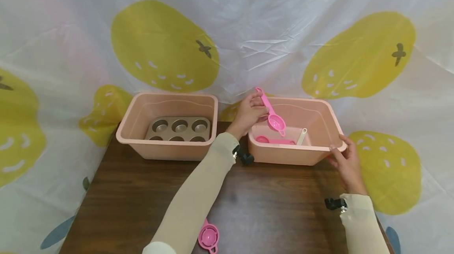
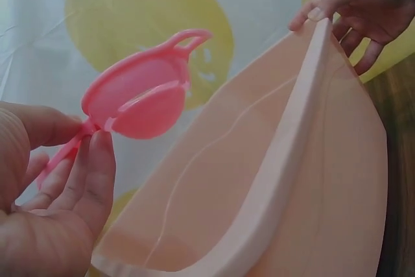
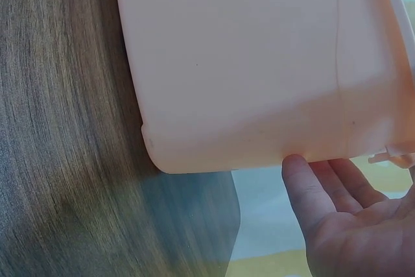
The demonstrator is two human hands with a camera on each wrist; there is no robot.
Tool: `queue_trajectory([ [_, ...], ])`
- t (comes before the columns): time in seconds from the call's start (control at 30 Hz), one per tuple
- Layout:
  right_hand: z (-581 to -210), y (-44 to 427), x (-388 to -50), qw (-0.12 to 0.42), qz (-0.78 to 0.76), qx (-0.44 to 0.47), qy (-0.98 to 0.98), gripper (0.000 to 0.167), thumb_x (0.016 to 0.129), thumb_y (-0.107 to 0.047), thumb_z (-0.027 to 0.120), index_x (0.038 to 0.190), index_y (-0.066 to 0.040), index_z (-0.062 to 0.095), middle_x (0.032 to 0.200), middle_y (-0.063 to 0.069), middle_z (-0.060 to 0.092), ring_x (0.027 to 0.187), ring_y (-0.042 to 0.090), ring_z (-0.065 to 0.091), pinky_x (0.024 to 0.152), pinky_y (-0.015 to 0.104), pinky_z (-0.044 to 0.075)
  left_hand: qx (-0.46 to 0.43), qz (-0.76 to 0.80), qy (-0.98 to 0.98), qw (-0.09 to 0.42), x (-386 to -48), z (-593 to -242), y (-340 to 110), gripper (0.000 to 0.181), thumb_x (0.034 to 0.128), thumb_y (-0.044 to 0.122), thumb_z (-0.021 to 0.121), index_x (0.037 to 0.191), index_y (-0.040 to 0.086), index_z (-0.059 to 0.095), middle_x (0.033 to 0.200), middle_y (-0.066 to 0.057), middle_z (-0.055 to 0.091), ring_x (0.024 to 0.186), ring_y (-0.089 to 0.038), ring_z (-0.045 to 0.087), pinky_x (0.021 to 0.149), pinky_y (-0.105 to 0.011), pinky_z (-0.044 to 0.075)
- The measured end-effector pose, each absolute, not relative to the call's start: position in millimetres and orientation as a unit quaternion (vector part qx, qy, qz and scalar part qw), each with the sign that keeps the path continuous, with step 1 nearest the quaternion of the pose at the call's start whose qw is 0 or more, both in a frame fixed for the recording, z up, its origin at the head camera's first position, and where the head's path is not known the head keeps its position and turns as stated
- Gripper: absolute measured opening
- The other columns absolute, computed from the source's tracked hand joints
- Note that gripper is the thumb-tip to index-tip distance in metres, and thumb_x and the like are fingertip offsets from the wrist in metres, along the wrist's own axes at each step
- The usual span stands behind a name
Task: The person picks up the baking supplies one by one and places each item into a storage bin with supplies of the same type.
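My left hand (image 1: 246, 114) pinches a pink egg separator (image 1: 276, 123) by its handle, over the left side of the right-hand peach bin (image 1: 283, 155). In the left wrist view the slotted cup of the egg separator (image 2: 139, 95) points away from the fingers. My right hand (image 1: 348, 165) grips the front right corner of that bin, thumb at the rim and fingers around the outside. Inside the bin lie another pink utensil (image 1: 280, 141) and a white-handled utensil (image 1: 302, 136), partly hidden by the front wall.
A second peach bin (image 1: 166, 149) stands to the left, holding a muffin tin (image 1: 179, 125). Another pink egg separator (image 1: 208, 236) lies on the dark wooden table (image 1: 269, 206) near the front, partly behind my left forearm. A lemon-print curtain (image 1: 248, 29) hangs directly behind the bins.
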State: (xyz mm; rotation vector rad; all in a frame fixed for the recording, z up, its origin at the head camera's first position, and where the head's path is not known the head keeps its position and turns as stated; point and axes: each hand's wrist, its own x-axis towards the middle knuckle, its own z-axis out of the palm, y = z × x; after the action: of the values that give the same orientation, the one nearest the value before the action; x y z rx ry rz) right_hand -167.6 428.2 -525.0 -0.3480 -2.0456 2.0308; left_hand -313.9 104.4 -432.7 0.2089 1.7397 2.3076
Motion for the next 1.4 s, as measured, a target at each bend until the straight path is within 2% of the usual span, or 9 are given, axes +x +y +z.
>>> queue_trajectory([
  [0.17,-526,428,-168,0.114,0.686,-0.113,-0.709,0.062,0.107,-0.022,0.064,0.161,-0.028,0.033,0.166,0.021,0.028,0.123,0.006,0.052,0.082,0.014,0.058,0.076,0.77,0.625,0.107,-317,-436,109,0.063,0.0918,-0.007,0.075,0.149,0.009,0.055,0.113,-0.015,0.067,0.084,-0.019,0.07,0.079,-0.034,0.066],
  [0.37,-528,426,-168,0.112,0.684,-0.117,-0.712,0.063,0.107,-0.024,0.064,0.162,-0.028,0.033,0.167,0.022,0.026,0.125,0.007,0.051,0.082,0.014,0.058,0.095,0.758,0.637,0.102,-320,-445,109,0.066,0.0905,-0.012,0.072,0.151,0.007,0.053,0.108,-0.015,0.063,0.08,-0.019,0.07,0.077,-0.033,0.066],
  [0.57,-527,425,-169,0.11,0.682,-0.121,-0.713,0.064,0.107,-0.025,0.063,0.162,-0.028,0.032,0.169,0.025,0.024,0.127,0.009,0.051,0.081,0.013,0.057,0.102,0.762,0.63,0.108,-321,-449,107,0.063,0.0914,-0.013,0.071,0.15,0.006,0.055,0.105,-0.011,0.062,0.08,-0.019,0.07,0.077,-0.034,0.066],
  [0.7,-527,426,-170,0.107,0.681,-0.119,-0.714,0.064,0.107,-0.025,0.063,0.163,-0.029,0.031,0.17,0.024,0.023,0.128,0.01,0.05,0.081,0.014,0.057,0.103,0.76,0.632,0.108,-320,-449,106,0.057,0.0922,-0.011,0.071,0.146,0.004,0.059,0.116,-0.017,0.067,0.09,-0.023,0.071,0.079,-0.037,0.066],
  [0.87,-527,426,-170,0.104,0.677,-0.116,-0.719,0.065,0.107,-0.027,0.064,0.163,-0.03,0.031,0.172,0.024,0.022,0.129,0.01,0.051,0.083,0.014,0.058,0.119,0.759,0.631,0.108,-318,-449,104,0.049,0.0951,-0.008,0.07,0.143,0.004,0.064,0.133,-0.026,0.066,0.116,-0.043,0.07,0.088,-0.042,0.065],
  [0.93,-527,426,-170,0.104,0.675,-0.116,-0.721,0.065,0.107,-0.027,0.064,0.163,-0.03,0.031,0.172,0.024,0.022,0.127,0.009,0.052,0.082,0.014,0.058,0.126,0.76,0.628,0.109,-317,-449,103,0.047,0.0959,-0.006,0.07,0.142,0.003,0.064,0.137,-0.028,0.065,0.121,-0.047,0.068,0.09,-0.042,0.065],
  [1.1,-527,426,-171,0.106,0.681,-0.119,-0.715,0.064,0.107,-0.024,0.064,0.162,-0.029,0.032,0.171,0.024,0.024,0.123,0.006,0.054,0.08,0.014,0.058,0.124,0.762,0.626,0.111,-316,-445,101,0.045,0.0962,-0.004,0.071,0.14,0.002,0.064,0.141,-0.029,0.061,0.115,-0.042,0.07,0.092,-0.045,0.064],
  [1.23,-526,426,-172,0.102,0.673,-0.12,-0.723,0.064,0.107,-0.025,0.063,0.163,-0.03,0.031,0.172,0.024,0.023,0.126,0.008,0.052,0.082,0.014,0.058,0.121,0.766,0.621,0.11,-315,-442,96,0.042,0.0968,-0.003,0.07,0.139,0.0,0.064,0.141,-0.03,0.06,0.11,-0.035,0.071,0.095,-0.05,0.062],
  [1.4,-526,424,-175,0.099,0.67,-0.117,-0.726,0.065,0.107,-0.026,0.063,0.164,-0.029,0.03,0.173,0.024,0.021,0.129,0.011,0.051,0.083,0.014,0.057,0.118,0.761,0.63,0.097,-314,-439,88,0.04,0.0971,0.0,0.071,0.137,-0.001,0.064,0.138,-0.03,0.062,0.108,-0.028,0.071,0.095,-0.048,0.063],
])
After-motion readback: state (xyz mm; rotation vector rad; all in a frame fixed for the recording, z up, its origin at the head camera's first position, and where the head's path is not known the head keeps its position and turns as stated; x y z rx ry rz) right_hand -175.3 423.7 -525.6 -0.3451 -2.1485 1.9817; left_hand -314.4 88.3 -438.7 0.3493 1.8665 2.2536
